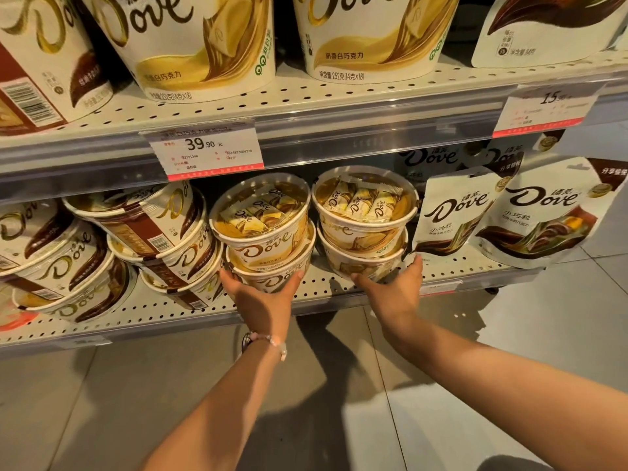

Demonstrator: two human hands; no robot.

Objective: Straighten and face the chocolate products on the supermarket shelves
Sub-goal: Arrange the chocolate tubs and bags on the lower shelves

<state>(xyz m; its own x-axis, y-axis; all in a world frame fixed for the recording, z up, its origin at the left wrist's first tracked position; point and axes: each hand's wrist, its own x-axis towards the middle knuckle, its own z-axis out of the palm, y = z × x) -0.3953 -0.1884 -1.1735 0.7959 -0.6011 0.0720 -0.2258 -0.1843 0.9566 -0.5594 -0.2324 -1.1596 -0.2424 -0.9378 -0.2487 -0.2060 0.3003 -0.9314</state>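
Perforated cream shelving (316, 96) with price tags (207, 151) stands over a grey tiled floor (543, 317).

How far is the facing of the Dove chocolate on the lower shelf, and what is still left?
Done: the two white-chocolate tubs on the upper shelf stand logo-forward. In hand: the left hand and right hand each hold the bottom tub of a two-tub stack, left stack and right stack. Left: the brown tubs lie tilted, and the pouches lean.
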